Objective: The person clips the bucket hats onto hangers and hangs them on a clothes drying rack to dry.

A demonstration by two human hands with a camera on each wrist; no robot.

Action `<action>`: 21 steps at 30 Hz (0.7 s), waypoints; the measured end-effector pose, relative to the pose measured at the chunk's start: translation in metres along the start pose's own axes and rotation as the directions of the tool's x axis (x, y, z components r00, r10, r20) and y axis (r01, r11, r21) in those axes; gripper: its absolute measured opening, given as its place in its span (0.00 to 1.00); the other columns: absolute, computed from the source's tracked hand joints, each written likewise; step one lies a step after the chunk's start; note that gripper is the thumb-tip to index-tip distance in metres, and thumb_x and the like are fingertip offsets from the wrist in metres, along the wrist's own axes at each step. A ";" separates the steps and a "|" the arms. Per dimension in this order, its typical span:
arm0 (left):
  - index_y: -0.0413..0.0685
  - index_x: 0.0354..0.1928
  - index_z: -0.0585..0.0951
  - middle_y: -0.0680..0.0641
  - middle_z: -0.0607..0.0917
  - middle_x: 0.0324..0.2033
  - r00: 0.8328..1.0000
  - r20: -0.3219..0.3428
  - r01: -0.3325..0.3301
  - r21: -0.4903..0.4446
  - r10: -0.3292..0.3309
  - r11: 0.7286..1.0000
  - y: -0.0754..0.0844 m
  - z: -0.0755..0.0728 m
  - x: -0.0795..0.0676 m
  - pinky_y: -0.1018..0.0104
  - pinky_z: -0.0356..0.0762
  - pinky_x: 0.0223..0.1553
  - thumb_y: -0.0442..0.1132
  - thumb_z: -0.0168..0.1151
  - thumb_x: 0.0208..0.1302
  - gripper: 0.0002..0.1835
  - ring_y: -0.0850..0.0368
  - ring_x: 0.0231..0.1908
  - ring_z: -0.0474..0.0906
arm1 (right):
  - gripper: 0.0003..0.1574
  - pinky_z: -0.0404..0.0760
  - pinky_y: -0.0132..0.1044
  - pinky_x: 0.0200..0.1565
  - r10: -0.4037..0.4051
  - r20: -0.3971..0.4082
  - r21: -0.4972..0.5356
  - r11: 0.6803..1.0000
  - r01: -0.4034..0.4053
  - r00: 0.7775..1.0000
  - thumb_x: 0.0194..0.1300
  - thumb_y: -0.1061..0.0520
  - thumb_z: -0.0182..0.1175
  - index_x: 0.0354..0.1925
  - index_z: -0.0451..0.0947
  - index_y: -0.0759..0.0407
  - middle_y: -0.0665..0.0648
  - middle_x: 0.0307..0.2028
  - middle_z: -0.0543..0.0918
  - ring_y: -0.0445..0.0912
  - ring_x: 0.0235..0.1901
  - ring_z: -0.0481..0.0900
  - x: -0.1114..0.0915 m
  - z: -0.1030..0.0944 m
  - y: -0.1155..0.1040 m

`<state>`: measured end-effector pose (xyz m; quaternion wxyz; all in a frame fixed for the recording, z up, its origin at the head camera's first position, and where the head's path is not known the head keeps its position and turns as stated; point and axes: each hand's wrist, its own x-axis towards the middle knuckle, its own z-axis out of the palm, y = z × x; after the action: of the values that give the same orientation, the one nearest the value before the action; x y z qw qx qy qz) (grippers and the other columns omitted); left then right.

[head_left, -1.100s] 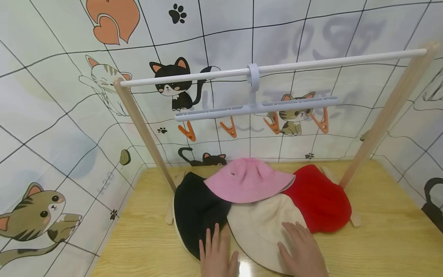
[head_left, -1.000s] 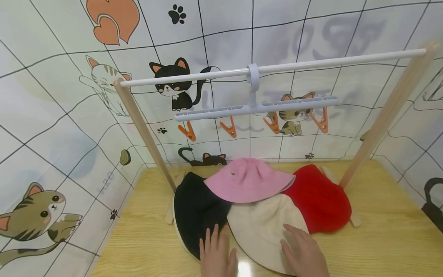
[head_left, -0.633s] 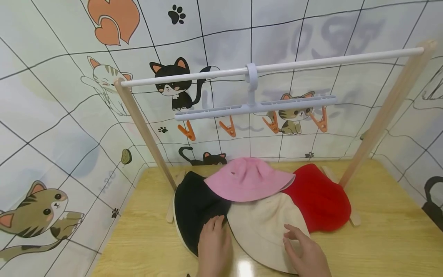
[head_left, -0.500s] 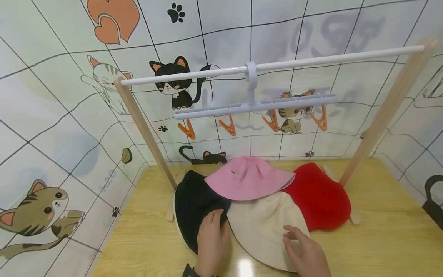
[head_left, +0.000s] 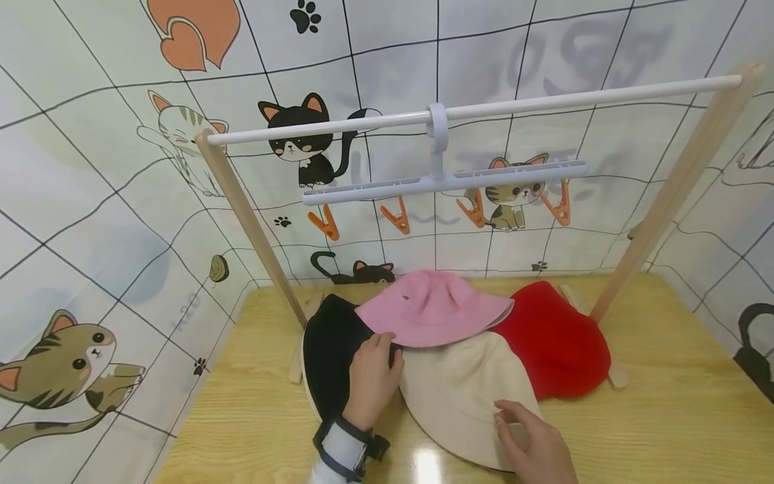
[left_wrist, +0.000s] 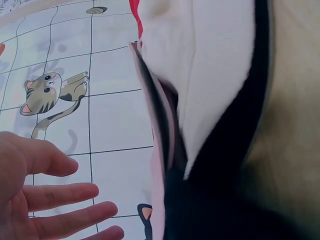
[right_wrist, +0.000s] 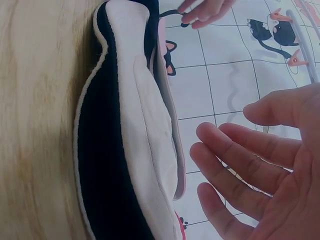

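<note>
Four bucket hats lie overlapping on the wooden table: a black hat [head_left: 329,349], a pink hat [head_left: 438,310] on top, a cream hat [head_left: 468,393] in front and a red hat [head_left: 559,346]. My left hand [head_left: 371,376] is over the black hat, with its fingertips right at the pink brim in the head view. In the left wrist view, this left hand [left_wrist: 55,200] has spread fingers with nothing between them. Above the cream brim hovers my right hand [head_left: 535,440], and the right wrist view shows its fingers [right_wrist: 235,150] loosely bent and holding nothing.
Behind the hats stands a wooden rack with a white rod [head_left: 544,104]. From it hangs a pale hanger [head_left: 444,183] bearing several orange clips [head_left: 396,218]. The wooden table [head_left: 671,417] reaches a cat-patterned wall cloth [head_left: 181,282] at the back and sides.
My left hand has moved forward from the black hat's front edge toward the pink brim, bringing its wrist strap into view. The right hand's fingers have bent slightly. The hats stay put.
</note>
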<state>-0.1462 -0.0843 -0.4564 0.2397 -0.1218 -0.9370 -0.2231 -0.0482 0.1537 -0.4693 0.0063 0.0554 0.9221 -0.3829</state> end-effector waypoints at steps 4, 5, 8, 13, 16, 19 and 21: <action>0.39 0.43 0.83 0.41 0.84 0.35 1.000 0.020 -0.015 0.009 0.015 1.000 -0.003 -0.001 0.012 0.55 0.78 0.28 0.35 0.68 0.56 0.12 0.46 0.32 0.80 | 0.21 0.79 0.53 0.46 0.012 0.012 -0.002 1.000 -0.012 1.000 0.61 0.56 0.65 0.53 0.79 0.59 0.52 0.38 0.84 0.47 0.37 0.80 -0.001 0.001 0.000; 0.40 0.43 0.83 0.42 0.84 0.35 1.000 0.023 -0.017 0.010 0.017 1.000 -0.004 -0.001 0.015 0.56 0.78 0.27 0.35 0.68 0.56 0.12 0.46 0.31 0.80 | 0.21 0.79 0.53 0.46 0.012 0.013 -0.003 1.000 -0.012 1.000 0.61 0.56 0.65 0.52 0.79 0.59 0.52 0.38 0.84 0.47 0.37 0.80 -0.001 0.002 0.000; 0.40 0.42 0.83 0.42 0.84 0.33 1.000 0.027 -0.015 0.017 0.015 1.000 -0.007 0.000 0.023 0.56 0.76 0.24 0.35 0.67 0.57 0.12 0.46 0.29 0.79 | 0.20 0.79 0.53 0.46 0.005 0.015 -0.007 1.000 -0.004 1.000 0.61 0.57 0.65 0.52 0.79 0.59 0.52 0.38 0.84 0.48 0.38 0.80 -0.002 0.002 -0.001; 0.39 0.42 0.83 0.42 0.83 0.31 0.999 0.049 -0.003 0.010 0.003 1.000 -0.011 0.005 0.037 0.58 0.74 0.21 0.35 0.66 0.57 0.11 0.48 0.24 0.77 | 0.16 0.79 0.52 0.45 -0.066 -0.041 -0.005 0.998 0.066 0.997 0.61 0.59 0.65 0.49 0.81 0.58 0.49 0.36 0.84 0.47 0.37 0.80 -0.006 0.006 -0.004; 0.38 0.43 0.82 0.42 0.83 0.30 0.997 0.081 -0.005 -0.014 0.006 1.000 -0.012 0.007 0.044 0.60 0.73 0.20 0.35 0.65 0.59 0.11 0.50 0.22 0.75 | 0.13 0.80 0.48 0.41 -0.161 -0.135 -0.023 0.987 0.159 0.978 0.59 0.61 0.66 0.45 0.82 0.56 0.46 0.33 0.84 0.46 0.35 0.81 -0.010 0.011 -0.004; 0.38 0.43 0.82 0.41 0.83 0.31 0.992 0.124 0.018 -0.041 -0.013 0.999 -0.013 0.009 0.052 0.59 0.75 0.22 0.35 0.64 0.60 0.11 0.49 0.23 0.76 | 0.12 0.79 0.44 0.36 -0.240 -0.202 -0.048 0.971 0.235 0.950 0.57 0.62 0.67 0.42 0.83 0.55 0.44 0.31 0.83 0.45 0.32 0.81 -0.013 0.017 -0.005; 0.37 0.44 0.82 0.41 0.84 0.33 0.987 0.158 0.045 -0.060 -0.035 0.997 -0.014 0.010 0.057 0.56 0.78 0.25 0.35 0.63 0.61 0.11 0.48 0.27 0.79 | 0.11 0.79 0.42 0.34 -0.272 -0.226 -0.060 0.962 0.266 0.935 0.56 0.62 0.67 0.41 0.83 0.54 0.43 0.30 0.83 0.44 0.31 0.81 -0.014 0.021 -0.005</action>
<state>-0.2042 -0.0849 -0.4407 0.1570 -0.1279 -0.9476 -0.2473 -0.0356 0.1342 -0.4801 -0.1530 -0.0269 0.9207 -0.3580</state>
